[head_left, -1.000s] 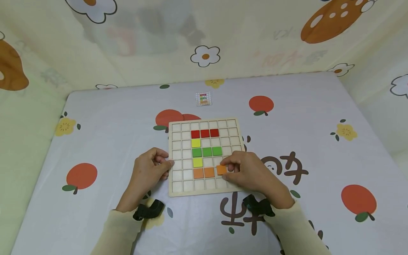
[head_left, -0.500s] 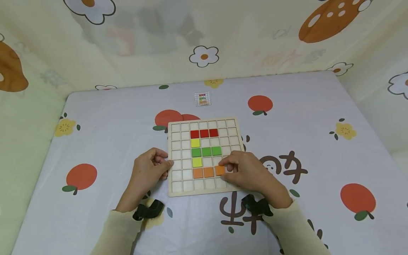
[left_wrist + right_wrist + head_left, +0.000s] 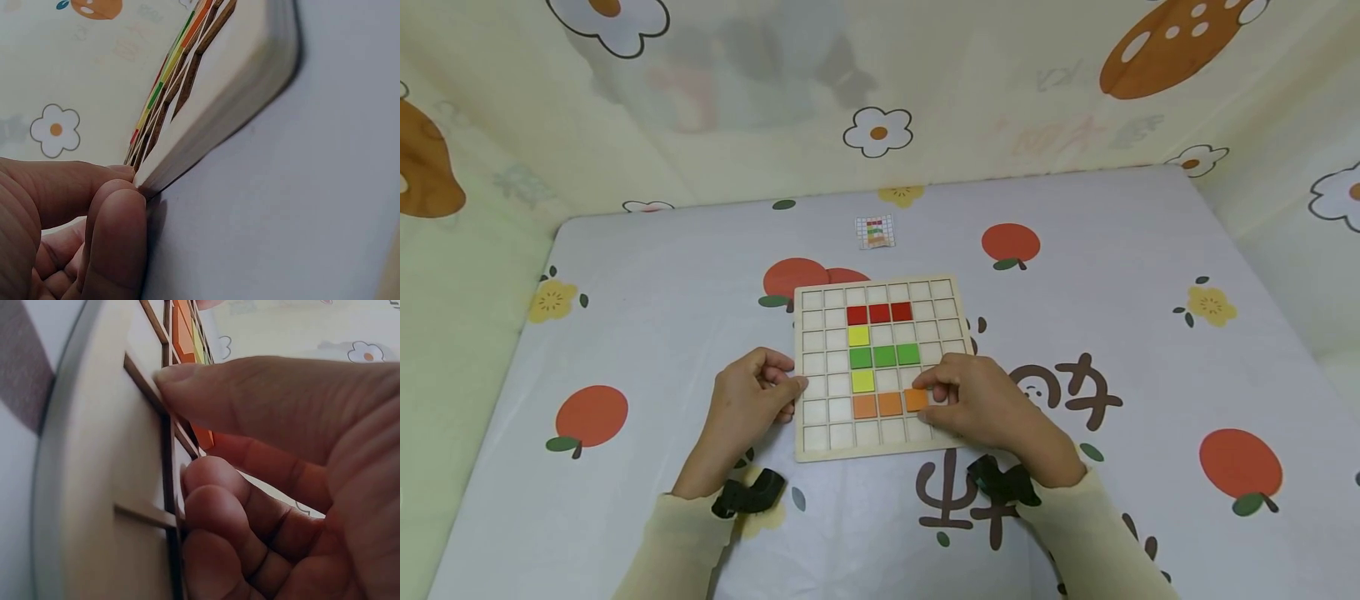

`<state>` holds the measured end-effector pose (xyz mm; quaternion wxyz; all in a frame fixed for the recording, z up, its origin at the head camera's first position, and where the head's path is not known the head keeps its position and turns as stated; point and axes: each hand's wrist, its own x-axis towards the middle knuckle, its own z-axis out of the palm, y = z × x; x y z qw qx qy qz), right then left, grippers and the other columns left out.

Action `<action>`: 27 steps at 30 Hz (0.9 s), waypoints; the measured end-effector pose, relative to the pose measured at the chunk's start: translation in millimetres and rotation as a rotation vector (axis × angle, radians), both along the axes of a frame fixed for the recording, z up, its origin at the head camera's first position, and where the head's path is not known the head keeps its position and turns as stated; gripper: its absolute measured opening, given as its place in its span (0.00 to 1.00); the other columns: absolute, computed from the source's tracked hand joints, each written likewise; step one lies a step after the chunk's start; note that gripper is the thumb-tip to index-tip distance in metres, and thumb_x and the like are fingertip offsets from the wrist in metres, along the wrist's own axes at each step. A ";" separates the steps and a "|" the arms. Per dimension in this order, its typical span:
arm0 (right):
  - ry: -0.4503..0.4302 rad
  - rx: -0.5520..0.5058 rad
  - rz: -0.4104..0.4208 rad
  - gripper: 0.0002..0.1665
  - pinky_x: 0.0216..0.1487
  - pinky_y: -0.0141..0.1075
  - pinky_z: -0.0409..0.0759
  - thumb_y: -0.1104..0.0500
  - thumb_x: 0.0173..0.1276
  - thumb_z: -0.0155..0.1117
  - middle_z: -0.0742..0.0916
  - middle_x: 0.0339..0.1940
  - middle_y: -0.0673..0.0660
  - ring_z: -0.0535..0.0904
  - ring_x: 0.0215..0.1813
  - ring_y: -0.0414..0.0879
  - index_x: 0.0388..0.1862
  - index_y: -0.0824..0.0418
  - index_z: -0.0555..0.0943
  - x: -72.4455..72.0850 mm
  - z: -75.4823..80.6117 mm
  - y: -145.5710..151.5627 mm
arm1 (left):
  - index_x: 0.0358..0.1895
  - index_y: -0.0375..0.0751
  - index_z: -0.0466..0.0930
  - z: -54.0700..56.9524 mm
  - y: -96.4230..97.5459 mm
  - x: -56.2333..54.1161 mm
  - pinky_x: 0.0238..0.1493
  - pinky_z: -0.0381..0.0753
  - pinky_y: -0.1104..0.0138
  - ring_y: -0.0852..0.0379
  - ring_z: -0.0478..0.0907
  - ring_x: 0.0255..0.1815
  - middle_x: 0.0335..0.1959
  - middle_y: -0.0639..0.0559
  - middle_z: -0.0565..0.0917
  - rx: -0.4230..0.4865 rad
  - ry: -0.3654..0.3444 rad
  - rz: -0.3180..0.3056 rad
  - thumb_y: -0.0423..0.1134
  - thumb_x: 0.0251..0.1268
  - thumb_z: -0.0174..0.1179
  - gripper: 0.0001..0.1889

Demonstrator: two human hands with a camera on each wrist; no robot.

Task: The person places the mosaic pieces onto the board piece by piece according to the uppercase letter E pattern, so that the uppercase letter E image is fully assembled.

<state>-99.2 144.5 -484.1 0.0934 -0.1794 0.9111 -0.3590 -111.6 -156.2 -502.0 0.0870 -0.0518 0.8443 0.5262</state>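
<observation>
A wooden grid board [image 3: 880, 454] lies on the table, bearing red tiles [image 3: 879, 313], yellow tiles [image 3: 858, 336], green tiles [image 3: 884, 355] and orange tiles [image 3: 877, 405] in its cells. My right hand [image 3: 985, 400] pinches the rightmost orange square tile [image 3: 915, 400] between thumb and index finger, at the cell right of the other orange ones. Whether that tile sits fully down is hidden by the thumb [image 3: 194, 387] in the right wrist view. At the board's left edge, my left hand [image 3: 751, 392] holds the rim with thumb [image 3: 119, 231] and index finger.
Behind the board lies a small printed card [image 3: 876, 232] with a coloured grid pattern. A pale cloth [image 3: 700, 275] printed with fruit and flowers covers the table. A patterned curtain [image 3: 760, 125] hangs beyond the far edge.
The orange tile in my right hand has shifted slightly left, closer to the neighbouring orange tile and in line with its row. My left hand has stayed at the board's edge.
</observation>
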 end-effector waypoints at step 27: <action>0.034 0.025 0.017 0.15 0.29 0.32 0.70 0.66 0.56 0.79 0.77 0.26 0.48 0.71 0.31 0.42 0.44 0.61 0.91 0.7 -1.2 -0.7 | 0.48 0.35 0.81 -0.6 0.0 -0.1 0.25 0.85 0.70 0.56 0.81 0.21 0.30 0.45 0.80 -0.002 -0.008 0.006 0.32 0.66 0.71 0.12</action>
